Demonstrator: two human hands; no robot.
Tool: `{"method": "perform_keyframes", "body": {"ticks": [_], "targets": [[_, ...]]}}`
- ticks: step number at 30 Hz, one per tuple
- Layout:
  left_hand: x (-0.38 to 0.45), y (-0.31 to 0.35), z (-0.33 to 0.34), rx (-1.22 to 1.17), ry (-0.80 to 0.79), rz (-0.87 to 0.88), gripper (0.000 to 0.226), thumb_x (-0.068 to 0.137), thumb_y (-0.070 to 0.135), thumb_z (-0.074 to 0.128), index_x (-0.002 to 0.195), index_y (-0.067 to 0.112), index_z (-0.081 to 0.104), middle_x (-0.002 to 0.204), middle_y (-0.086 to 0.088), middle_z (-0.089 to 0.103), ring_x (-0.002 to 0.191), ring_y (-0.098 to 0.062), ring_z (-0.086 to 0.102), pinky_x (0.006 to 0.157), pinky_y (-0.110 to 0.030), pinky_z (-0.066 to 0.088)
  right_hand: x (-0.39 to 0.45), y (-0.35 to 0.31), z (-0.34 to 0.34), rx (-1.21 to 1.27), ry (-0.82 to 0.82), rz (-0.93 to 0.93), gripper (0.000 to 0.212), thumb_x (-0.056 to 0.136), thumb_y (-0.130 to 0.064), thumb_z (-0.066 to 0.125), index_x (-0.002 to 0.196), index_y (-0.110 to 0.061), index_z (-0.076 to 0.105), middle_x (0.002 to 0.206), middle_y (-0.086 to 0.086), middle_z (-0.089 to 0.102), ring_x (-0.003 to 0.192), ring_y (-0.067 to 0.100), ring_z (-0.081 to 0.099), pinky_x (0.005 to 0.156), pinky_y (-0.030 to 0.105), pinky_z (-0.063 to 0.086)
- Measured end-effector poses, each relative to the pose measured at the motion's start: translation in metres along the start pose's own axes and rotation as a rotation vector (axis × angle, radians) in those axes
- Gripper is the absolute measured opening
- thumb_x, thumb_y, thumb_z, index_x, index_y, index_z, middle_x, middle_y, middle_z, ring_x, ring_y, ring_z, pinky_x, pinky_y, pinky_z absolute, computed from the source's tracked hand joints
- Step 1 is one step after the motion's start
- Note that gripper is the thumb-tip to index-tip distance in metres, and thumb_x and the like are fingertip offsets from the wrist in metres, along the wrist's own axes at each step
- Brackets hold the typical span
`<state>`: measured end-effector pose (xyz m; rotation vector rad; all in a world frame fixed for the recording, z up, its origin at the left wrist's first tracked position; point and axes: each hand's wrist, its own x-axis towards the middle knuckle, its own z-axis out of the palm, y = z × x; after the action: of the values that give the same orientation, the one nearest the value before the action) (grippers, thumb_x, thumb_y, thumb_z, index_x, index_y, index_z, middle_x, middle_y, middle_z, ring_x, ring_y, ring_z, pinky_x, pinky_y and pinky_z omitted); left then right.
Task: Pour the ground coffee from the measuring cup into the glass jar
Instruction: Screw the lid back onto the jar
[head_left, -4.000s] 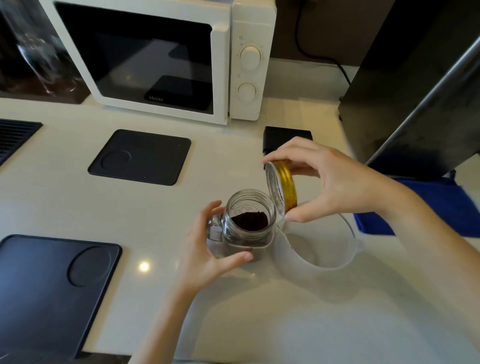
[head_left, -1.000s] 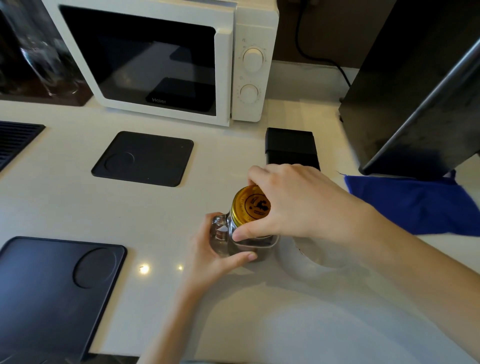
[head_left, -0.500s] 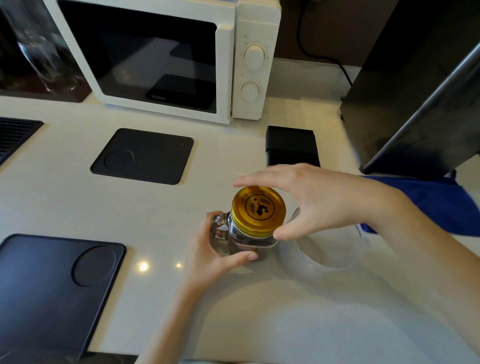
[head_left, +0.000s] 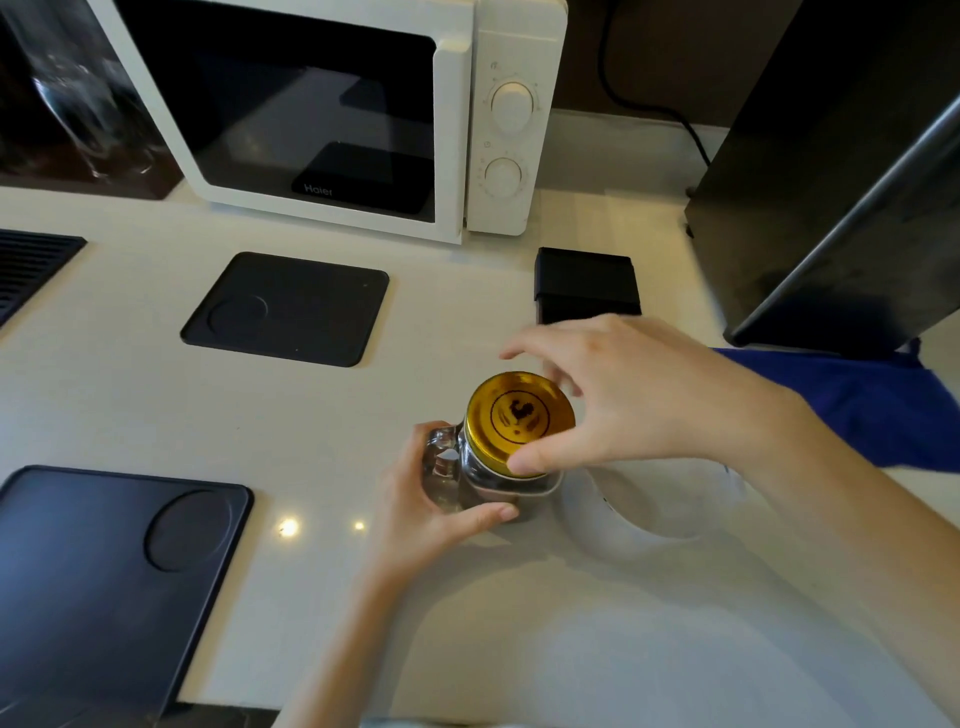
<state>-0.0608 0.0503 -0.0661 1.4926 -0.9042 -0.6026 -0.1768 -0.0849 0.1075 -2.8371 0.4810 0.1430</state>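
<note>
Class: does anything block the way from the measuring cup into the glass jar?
Yes. A gold lid covers the jar mouth, gripped by the right hand; the left hand holds the jar. The cup stands right of it.

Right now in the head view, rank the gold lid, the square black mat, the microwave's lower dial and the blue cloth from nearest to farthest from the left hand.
From the left hand:
1. Gold lid: just above-right, on the jar.
2. Square black mat: up-left on the counter.
3. Microwave's lower dial: far back.
4. Blue cloth: far right.
The last two are close; treat their order as loose.
</note>
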Motion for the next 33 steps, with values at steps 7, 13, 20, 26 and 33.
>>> {"method": "perform_keyframes", "body": {"ticks": [7, 13, 20, 26, 33], "targets": [[0.000, 0.000, 0.000, 0.000, -0.005, -0.015, 0.071, 0.046, 0.056, 0.086, 0.106, 0.031, 0.056, 0.103, 0.006, 0.073, 0.094, -0.016, 0.071, 0.081, -0.048, 0.056, 0.000, 0.006, 0.001, 0.140, -0.095, -0.069, 0.074, 0.064, -0.043, 0.074, 0.128, -0.033, 0.038, 0.122, -0.012, 0.049, 0.109, 0.005, 0.042, 0.085, 0.026, 0.042], [0.000, -0.001, 0.001, -0.053, -0.008, -0.032, 0.074, 0.046, 0.049, 0.089, 0.108, 0.026, 0.057, 0.104, -0.002, 0.073, 0.096, -0.021, 0.071, 0.082, -0.056, 0.054, 0.002, 0.007, 0.006, 0.003, 0.031, -0.052, 0.086, 0.054, -0.070, 0.068, 0.125, -0.029, 0.041, 0.099, -0.018, 0.041, 0.089, 0.002, 0.038, 0.063, 0.015, 0.029], [0.000, 0.000, 0.000, -0.055, 0.007, -0.047, 0.070, 0.041, 0.053, 0.088, 0.099, 0.027, 0.058, 0.097, -0.002, 0.074, 0.090, -0.020, 0.071, 0.077, -0.049, 0.056, 0.002, 0.008, 0.026, 0.158, 0.062, -0.025, 0.075, 0.056, -0.058, 0.076, 0.118, -0.028, 0.049, 0.105, -0.006, 0.052, 0.091, 0.013, 0.050, 0.070, 0.024, 0.044], [-0.001, -0.002, 0.000, -0.077, 0.023, -0.092, 0.066, 0.038, 0.054, 0.089, 0.093, 0.032, 0.059, 0.094, 0.004, 0.074, 0.087, -0.016, 0.070, 0.073, -0.041, 0.056, -0.001, 0.001, 0.039, 0.162, 0.239, 0.004, 0.068, 0.057, -0.056, 0.077, 0.111, -0.019, 0.056, 0.092, -0.007, 0.048, 0.080, 0.002, 0.031, 0.067, 0.017, 0.027], [0.000, -0.003, 0.000, -0.075, 0.031, -0.095, 0.070, 0.037, 0.055, 0.089, 0.095, 0.030, 0.059, 0.095, 0.003, 0.073, 0.088, -0.015, 0.070, 0.074, -0.039, 0.057, 0.001, 0.001, 0.041, 0.157, 0.248, 0.016, 0.068, 0.057, -0.057, 0.075, 0.108, -0.017, 0.058, 0.092, 0.002, 0.057, 0.083, 0.012, 0.042, 0.075, 0.027, 0.031]]}}
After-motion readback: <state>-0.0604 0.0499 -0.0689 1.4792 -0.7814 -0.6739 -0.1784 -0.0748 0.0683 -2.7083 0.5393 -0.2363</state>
